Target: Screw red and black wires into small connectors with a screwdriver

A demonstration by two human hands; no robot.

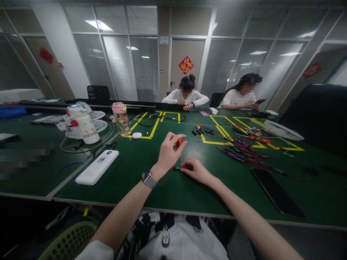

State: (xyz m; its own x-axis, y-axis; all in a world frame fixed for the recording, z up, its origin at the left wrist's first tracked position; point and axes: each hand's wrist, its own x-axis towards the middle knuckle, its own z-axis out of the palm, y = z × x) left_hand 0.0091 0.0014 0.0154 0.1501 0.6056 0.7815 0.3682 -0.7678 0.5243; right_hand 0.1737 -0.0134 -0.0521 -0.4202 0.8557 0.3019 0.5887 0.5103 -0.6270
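Observation:
My left hand (171, 148) is closed around a small orange-handled screwdriver (178, 143). Its thin shaft points down toward the table, and part of the handle is hidden by my fingers. Just below, my right hand (195, 169) pinches a small green circuit board (177, 168) against the green tabletop. A red wire (163, 179) hangs off to the left of the board, under my left wrist. The screwdriver's tip is close to the board; I cannot tell whether they touch.
To the right lies a tangle of wired boards (244, 151), with a smaller board pile (203, 130) beyond it. A black tablet (278, 193) rests at front right. At left are a white power bank (97, 167), a drink bottle (121, 119) and a white jug (84, 124). Two people sit opposite.

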